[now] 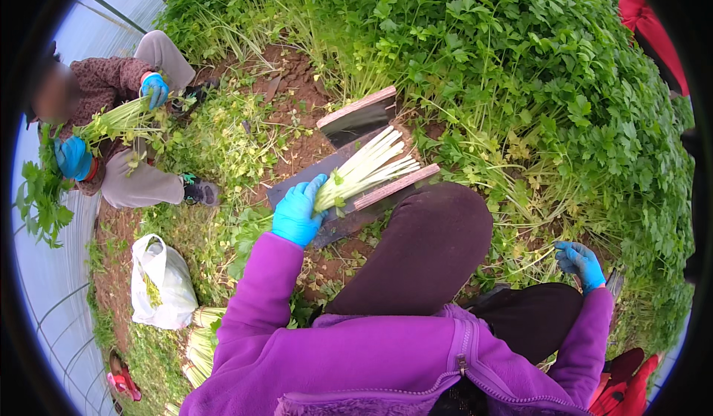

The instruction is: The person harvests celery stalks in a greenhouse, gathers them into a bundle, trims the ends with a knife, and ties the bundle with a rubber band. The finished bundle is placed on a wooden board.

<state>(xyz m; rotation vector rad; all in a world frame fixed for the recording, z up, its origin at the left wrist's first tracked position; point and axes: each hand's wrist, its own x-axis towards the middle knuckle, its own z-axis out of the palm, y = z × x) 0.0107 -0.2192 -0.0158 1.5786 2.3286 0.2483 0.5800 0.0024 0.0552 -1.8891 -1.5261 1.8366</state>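
Note:
My left hand, in a blue glove, is wrapped round a bunch of celery with pale stalks. The bunch lies in a dark trough with two upright wood-edged sides, its cut ends fanned out toward the far right. Off to the right, beyond my knees, my right hand is also gloved in blue. Its fingers pinch a thin pale celery stalk low over the leafy litter. The leafy end of the bunch hangs out beneath my left wrist.
Dense standing celery fills the far side and right. At the left a seated co-worker in blue gloves holds celery. A white plastic bag and bundled celery lie at my lower left. Red clothing shows at the right rim.

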